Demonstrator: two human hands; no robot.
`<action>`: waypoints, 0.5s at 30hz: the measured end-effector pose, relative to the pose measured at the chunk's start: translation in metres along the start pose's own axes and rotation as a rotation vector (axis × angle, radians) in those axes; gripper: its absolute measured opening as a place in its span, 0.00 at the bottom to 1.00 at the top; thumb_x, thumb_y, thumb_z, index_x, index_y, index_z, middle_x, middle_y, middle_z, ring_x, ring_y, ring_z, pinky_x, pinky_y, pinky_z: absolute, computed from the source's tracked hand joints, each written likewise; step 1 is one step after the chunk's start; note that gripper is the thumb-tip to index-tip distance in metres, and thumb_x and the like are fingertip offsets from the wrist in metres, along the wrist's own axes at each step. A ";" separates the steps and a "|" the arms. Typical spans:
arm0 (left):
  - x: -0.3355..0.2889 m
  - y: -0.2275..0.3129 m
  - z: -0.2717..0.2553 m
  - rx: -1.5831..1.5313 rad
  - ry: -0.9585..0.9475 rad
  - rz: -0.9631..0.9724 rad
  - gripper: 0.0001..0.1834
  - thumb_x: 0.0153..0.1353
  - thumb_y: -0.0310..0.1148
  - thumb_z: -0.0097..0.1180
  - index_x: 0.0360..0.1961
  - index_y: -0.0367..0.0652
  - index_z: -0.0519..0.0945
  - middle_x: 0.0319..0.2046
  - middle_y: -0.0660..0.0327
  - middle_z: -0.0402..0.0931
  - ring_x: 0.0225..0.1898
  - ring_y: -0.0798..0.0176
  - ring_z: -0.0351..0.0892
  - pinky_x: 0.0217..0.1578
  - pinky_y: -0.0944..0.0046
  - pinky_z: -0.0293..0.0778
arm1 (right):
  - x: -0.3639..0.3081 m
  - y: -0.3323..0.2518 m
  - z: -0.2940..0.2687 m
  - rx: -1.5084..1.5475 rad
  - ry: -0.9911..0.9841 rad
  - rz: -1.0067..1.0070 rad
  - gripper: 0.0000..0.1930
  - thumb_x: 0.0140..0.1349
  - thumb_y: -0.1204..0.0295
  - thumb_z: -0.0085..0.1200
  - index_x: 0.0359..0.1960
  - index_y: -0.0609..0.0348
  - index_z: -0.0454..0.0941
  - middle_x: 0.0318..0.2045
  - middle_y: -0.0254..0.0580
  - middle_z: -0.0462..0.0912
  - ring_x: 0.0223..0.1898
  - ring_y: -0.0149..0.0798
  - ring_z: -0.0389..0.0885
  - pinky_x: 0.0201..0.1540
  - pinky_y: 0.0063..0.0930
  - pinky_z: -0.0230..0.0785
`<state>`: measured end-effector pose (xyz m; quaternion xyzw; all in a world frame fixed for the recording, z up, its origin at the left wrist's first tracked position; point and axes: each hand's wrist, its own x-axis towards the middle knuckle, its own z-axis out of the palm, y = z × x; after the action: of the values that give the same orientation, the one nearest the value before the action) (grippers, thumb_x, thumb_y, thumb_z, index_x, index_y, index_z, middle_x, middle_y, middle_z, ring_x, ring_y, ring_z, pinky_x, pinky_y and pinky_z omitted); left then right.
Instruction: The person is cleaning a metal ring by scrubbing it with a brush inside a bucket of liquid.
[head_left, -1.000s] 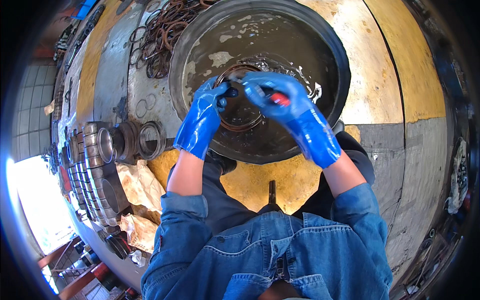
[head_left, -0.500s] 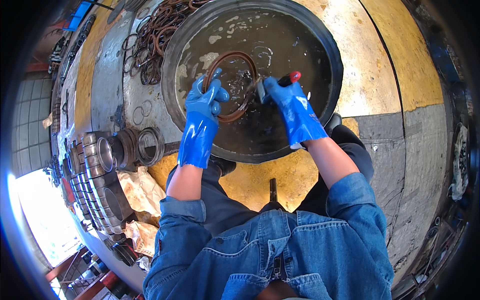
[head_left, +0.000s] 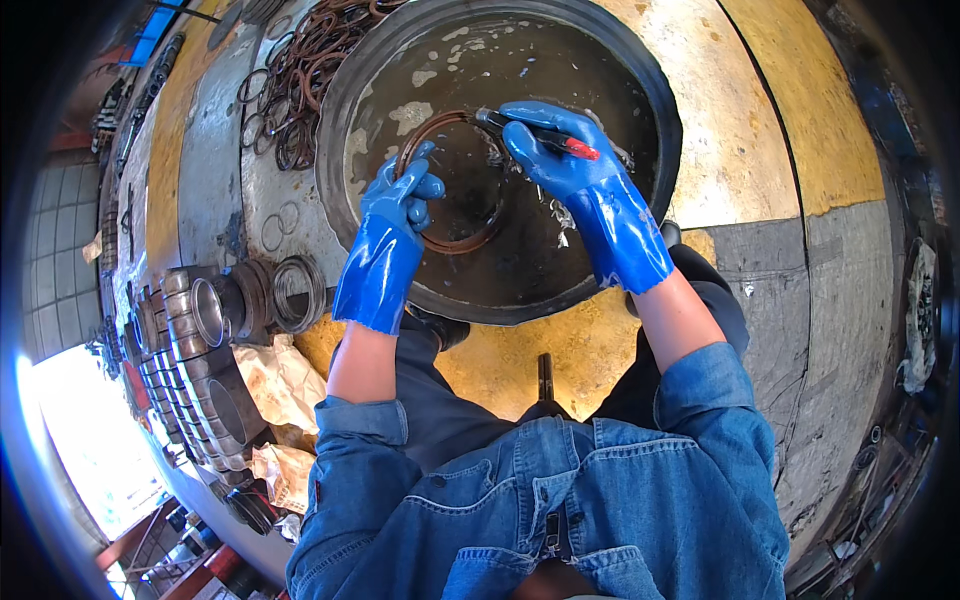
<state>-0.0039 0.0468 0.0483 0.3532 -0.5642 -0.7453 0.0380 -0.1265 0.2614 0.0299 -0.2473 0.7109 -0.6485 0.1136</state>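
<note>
My left hand (head_left: 396, 195), in a wet blue rubber glove, grips the left side of a reddish-brown ring (head_left: 455, 244). The ring is tilted at the surface of murky water inside a large round dark tub (head_left: 662, 95). In my right hand (head_left: 570, 150), gloved the same way, is a brush (head_left: 545, 138) with a black and red handle. Its head is by the ring's upper right edge, too dark to make out the bristles. Drips and splashes show on the water below my right hand.
Several brown and dark rings (head_left: 305, 85) lie heaped left of the tub, with two thin rings (head_left: 281, 224) nearer. Stacked metal cylinders (head_left: 190, 340) and crumpled brown paper (head_left: 280, 375) are at the left. Yellow and grey floor plates (head_left: 740, 130) extend to the right.
My right hand has lifted up from the ring's right side, and the brush has swung so its head points up and left. My left hand and the ring have shifted slightly left.
</note>
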 end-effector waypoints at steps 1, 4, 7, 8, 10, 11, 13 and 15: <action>-0.002 0.000 0.004 -0.026 -0.026 -0.018 0.22 0.72 0.34 0.59 0.64 0.42 0.77 0.25 0.66 0.79 0.15 0.77 0.61 0.18 0.72 0.53 | 0.001 0.002 -0.001 -0.024 0.013 -0.005 0.14 0.69 0.65 0.61 0.51 0.58 0.86 0.40 0.46 0.90 0.40 0.38 0.88 0.47 0.31 0.80; -0.007 -0.001 0.006 -0.073 -0.086 -0.015 0.21 0.73 0.35 0.58 0.64 0.43 0.77 0.25 0.66 0.78 0.14 0.77 0.60 0.18 0.72 0.53 | -0.002 0.015 -0.003 -0.162 0.038 0.098 0.14 0.67 0.62 0.60 0.48 0.54 0.87 0.37 0.44 0.90 0.37 0.39 0.89 0.46 0.31 0.80; -0.007 -0.001 0.005 -0.086 -0.090 0.023 0.21 0.74 0.35 0.58 0.65 0.43 0.77 0.25 0.65 0.78 0.14 0.77 0.60 0.18 0.72 0.54 | 0.000 0.026 -0.004 -0.296 -0.066 0.271 0.14 0.66 0.57 0.60 0.44 0.51 0.89 0.35 0.43 0.90 0.36 0.41 0.89 0.44 0.32 0.79; -0.008 0.001 0.004 -0.096 -0.079 0.036 0.21 0.74 0.35 0.58 0.65 0.43 0.77 0.25 0.65 0.78 0.14 0.77 0.60 0.18 0.72 0.54 | -0.004 0.028 -0.001 -0.276 -0.103 0.327 0.15 0.65 0.56 0.60 0.43 0.51 0.89 0.34 0.43 0.90 0.35 0.40 0.89 0.44 0.32 0.79; -0.007 0.002 0.008 -0.088 -0.064 0.062 0.21 0.73 0.35 0.58 0.65 0.43 0.77 0.24 0.65 0.78 0.14 0.77 0.60 0.17 0.71 0.55 | -0.015 0.039 0.005 -0.244 -0.170 0.441 0.15 0.64 0.56 0.61 0.41 0.52 0.89 0.32 0.42 0.90 0.34 0.38 0.88 0.43 0.32 0.79; -0.005 0.001 0.012 -0.067 -0.055 0.073 0.21 0.73 0.34 0.59 0.65 0.43 0.78 0.24 0.65 0.78 0.14 0.77 0.61 0.17 0.71 0.55 | -0.019 0.045 0.006 -0.181 -0.230 0.500 0.16 0.62 0.55 0.62 0.38 0.54 0.89 0.29 0.40 0.88 0.30 0.34 0.85 0.39 0.32 0.77; -0.005 -0.002 0.012 -0.035 -0.027 0.095 0.21 0.72 0.34 0.60 0.64 0.43 0.79 0.23 0.64 0.79 0.14 0.77 0.62 0.16 0.72 0.55 | -0.025 0.037 0.014 -0.080 -0.284 0.605 0.16 0.62 0.56 0.62 0.36 0.56 0.89 0.27 0.38 0.87 0.29 0.32 0.83 0.37 0.31 0.75; -0.004 -0.007 0.012 -0.013 -0.010 0.119 0.20 0.71 0.33 0.61 0.63 0.44 0.80 0.23 0.64 0.79 0.13 0.77 0.63 0.15 0.73 0.55 | -0.036 0.027 0.021 0.064 -0.281 0.714 0.17 0.61 0.56 0.63 0.34 0.60 0.88 0.26 0.37 0.85 0.28 0.32 0.80 0.34 0.31 0.72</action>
<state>-0.0056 0.0609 0.0455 0.3149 -0.5796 -0.7471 0.0818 -0.0915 0.2623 -0.0049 -0.0670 0.7091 -0.5498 0.4363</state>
